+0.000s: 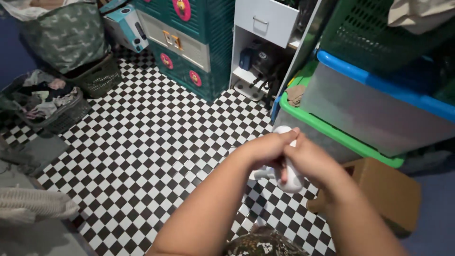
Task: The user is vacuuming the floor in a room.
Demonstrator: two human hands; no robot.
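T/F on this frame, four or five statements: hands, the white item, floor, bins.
1. Both hands grip one white object. True: left hand and right hand close on it together.
2. The floor is plain grey. False: black-and-white checkered.
3. A green-lidded clear bin sits under a blue-lidded bin. True.
4. The cardboard box is in the left hand. False: it stands on the floor, untouched.
5. The laundry basket is empty. False: it holds clothes.

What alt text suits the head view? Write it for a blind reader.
Left hand and right hand together grip a white plastic object above a black-and-white checkered floor. Stacked storage bins and a cardboard box sit right; laundry baskets left.
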